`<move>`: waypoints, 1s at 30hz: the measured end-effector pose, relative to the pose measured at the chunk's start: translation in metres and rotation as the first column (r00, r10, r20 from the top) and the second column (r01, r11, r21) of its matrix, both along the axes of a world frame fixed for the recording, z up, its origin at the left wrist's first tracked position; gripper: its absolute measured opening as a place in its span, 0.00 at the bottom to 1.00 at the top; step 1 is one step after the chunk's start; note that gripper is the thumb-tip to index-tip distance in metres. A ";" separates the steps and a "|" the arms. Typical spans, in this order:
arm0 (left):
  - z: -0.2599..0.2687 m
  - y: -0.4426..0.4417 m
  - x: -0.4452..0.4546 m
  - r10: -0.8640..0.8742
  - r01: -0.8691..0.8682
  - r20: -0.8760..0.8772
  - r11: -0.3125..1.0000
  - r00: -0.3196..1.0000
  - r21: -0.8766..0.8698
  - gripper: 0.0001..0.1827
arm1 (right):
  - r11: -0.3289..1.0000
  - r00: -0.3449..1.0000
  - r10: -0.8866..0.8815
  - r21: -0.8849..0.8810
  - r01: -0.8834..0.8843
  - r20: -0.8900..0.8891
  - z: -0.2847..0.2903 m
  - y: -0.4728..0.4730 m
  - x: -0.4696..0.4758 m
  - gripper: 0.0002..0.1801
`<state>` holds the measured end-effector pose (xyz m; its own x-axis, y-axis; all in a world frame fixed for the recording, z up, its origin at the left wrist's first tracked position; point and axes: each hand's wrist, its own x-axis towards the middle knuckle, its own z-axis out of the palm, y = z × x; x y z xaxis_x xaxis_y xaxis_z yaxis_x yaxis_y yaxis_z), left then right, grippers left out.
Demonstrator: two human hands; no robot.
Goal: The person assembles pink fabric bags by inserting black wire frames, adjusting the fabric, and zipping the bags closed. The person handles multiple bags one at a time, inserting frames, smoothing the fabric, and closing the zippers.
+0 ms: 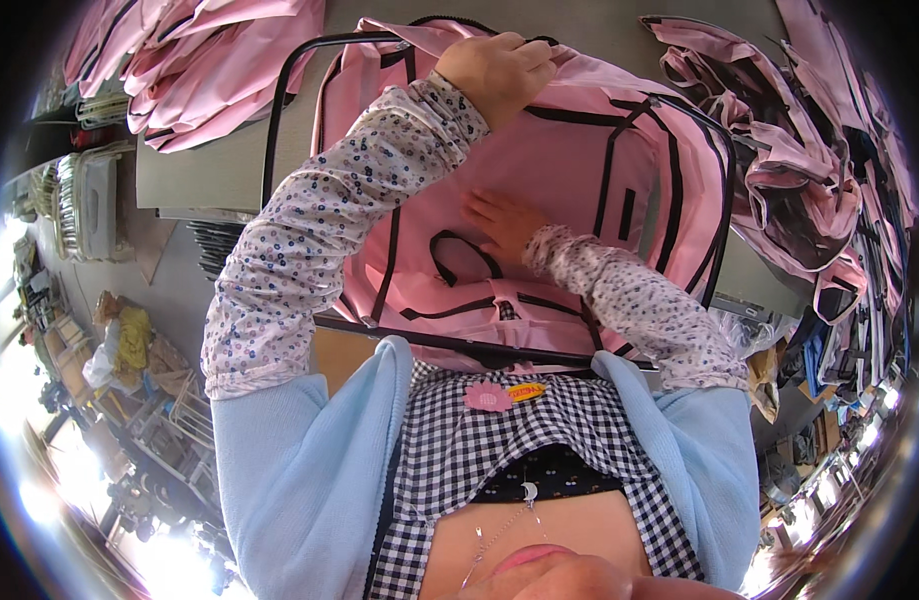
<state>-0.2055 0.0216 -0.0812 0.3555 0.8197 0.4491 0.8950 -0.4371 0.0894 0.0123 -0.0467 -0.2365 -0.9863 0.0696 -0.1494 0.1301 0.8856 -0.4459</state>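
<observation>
Spread open before me is a pink fabric bag shell point(564, 157) with black straps and trim, lying within a black rectangular frame point(274, 120). At the bag's far edge, my left hand point(497, 71) is on the pink fabric near a black zipper, its fingers bent over the edge; whether they pinch it is unclear. Inside the bag, my right hand point(506, 225) rests on the pink panel, fingers spread and partly in shade. A black strap loop point(444, 259) lies just beside it. The frame's near bar point(459, 343) runs close to my checked apron.
Pink fabric pieces point(219, 75) are piled at the far left of the grey table point(196, 176). More pink bag pieces point(789, 157) with dark lining heap at the right. Bundled frames point(91, 202) and bagged materials point(129, 345) stand beyond the left side.
</observation>
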 end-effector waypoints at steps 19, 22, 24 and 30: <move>0.016 -0.025 0.019 0.182 -0.190 -0.058 0.963 0.982 -0.189 0.19 | 0.943 0.949 -0.276 0.149 0.298 -0.150 -0.024 0.017 -0.013 0.37; 0.013 -0.031 0.018 0.177 -0.178 -0.019 0.968 0.984 -0.179 0.18 | 0.915 0.967 -0.229 0.314 0.253 -0.111 -0.035 0.055 -0.001 0.37; 0.013 -0.028 0.025 0.186 -0.192 -0.048 0.963 0.981 -0.189 0.18 | 0.855 0.922 -0.384 0.361 0.372 -0.041 -0.037 0.075 -0.005 0.38; 0.011 -0.022 0.016 0.202 -0.207 -0.047 0.957 0.978 -0.205 0.19 | 0.992 0.994 0.066 0.113 -0.056 -0.085 -0.008 0.025 0.007 0.32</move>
<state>-0.1892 -0.0007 -0.0698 0.1799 0.9503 0.2542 0.9664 -0.2190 0.1346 0.0189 -0.0219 -0.2450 -0.9982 0.0201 -0.0564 0.0388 0.9351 -0.3524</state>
